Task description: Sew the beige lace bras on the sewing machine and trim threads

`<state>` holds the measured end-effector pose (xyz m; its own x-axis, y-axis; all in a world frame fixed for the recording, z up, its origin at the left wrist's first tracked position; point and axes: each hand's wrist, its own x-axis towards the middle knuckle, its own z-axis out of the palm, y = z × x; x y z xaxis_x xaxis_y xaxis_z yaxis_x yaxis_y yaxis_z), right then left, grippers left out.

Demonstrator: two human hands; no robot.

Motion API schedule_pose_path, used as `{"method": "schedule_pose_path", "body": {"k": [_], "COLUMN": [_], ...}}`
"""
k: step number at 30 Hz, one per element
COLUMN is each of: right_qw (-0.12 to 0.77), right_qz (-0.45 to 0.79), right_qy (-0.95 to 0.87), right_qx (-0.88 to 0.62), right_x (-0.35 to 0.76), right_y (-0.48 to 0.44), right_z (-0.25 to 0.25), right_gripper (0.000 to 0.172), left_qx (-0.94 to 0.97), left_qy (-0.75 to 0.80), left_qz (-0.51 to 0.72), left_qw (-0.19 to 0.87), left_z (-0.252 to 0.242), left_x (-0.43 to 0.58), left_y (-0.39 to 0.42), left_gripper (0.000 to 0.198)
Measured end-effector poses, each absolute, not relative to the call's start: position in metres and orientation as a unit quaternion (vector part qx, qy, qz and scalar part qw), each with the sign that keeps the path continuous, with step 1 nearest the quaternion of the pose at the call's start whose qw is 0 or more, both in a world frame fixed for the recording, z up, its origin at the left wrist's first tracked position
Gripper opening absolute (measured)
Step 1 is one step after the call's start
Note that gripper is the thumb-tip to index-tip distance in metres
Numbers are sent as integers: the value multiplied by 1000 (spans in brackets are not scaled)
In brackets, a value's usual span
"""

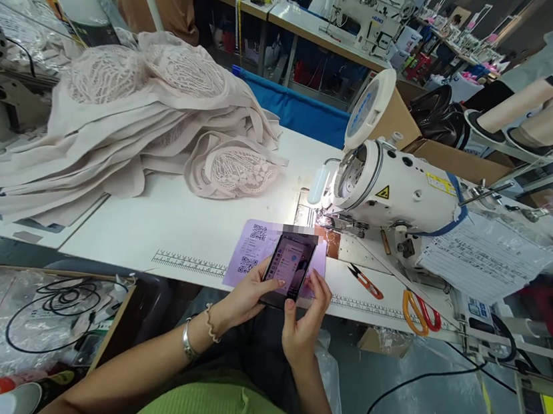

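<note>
My left hand (pixel 248 295) is closed around the left side of a dark smartphone (pixel 289 266), with its thumb over the lit screen. At the phone's lower right, my right hand (pixel 306 318) has its thumb by the corner and its curled fingers along the edge. Beneath the phone, a purple sheet (pixel 236 266) printed with QR codes lies at the table's front edge. Just beyond it stands a white sewing machine (pixel 400 188) with its needle area lit. Left of the machine, a pale lace bra cup piece (pixel 240 170) lies beside a large pile of similar pale garments (pixel 167 110).
Orange-handled thread snips (pixel 367 282) and scissors (pixel 415 313) lie right on the white table (pixel 154 219). A handwritten paper (pixel 487 256) hangs on the machine. An open box (pixel 42 312) with plastic and cable stands lower left. Black cable (pixel 384 398) loops over the floor.
</note>
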<state>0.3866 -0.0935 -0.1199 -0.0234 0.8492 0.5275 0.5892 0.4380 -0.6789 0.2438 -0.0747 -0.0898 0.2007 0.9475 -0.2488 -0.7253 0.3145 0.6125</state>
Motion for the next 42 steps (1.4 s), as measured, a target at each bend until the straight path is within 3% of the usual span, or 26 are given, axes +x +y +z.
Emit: {"method": "schedule_pose_path", "body": {"k": [9, 20, 24, 28, 30, 35, 42], "right_qw": [447, 352, 384, 459, 426, 306, 266], "right_qz": [36, 0, 8, 26, 49, 33, 11], "right_qy": [-747, -781, -772, -716, -734, -814, -818], "right_qx": [-490, -516, -507, -525, -527, -493, -511], "right_x": [390, 386, 388, 397, 404, 411, 408], "right_y": [-84, -74, -74, -70, -67, -62, -62], "right_z": [-100, -94, -93, -103, -111, -124, -125], "right_gripper": [53, 69, 66, 43, 37, 42, 39], "left_qx": [156, 128, 130, 127, 122, 94, 121], "left_qy": [272, 263, 265, 261, 260, 255, 242], "left_qz": [565, 578, 575, 573, 583, 574, 547], "left_qw": [763, 762, 763, 767, 760, 772, 792], "left_z": [-93, -103, -99, -96, -92, -69, -34], "left_x": [244, 244, 244, 246, 247, 234, 198], "left_y": [-74, -75, -74, -74, -77, -107, -157], "left_gripper": [48, 51, 48, 53, 56, 55, 60]}}
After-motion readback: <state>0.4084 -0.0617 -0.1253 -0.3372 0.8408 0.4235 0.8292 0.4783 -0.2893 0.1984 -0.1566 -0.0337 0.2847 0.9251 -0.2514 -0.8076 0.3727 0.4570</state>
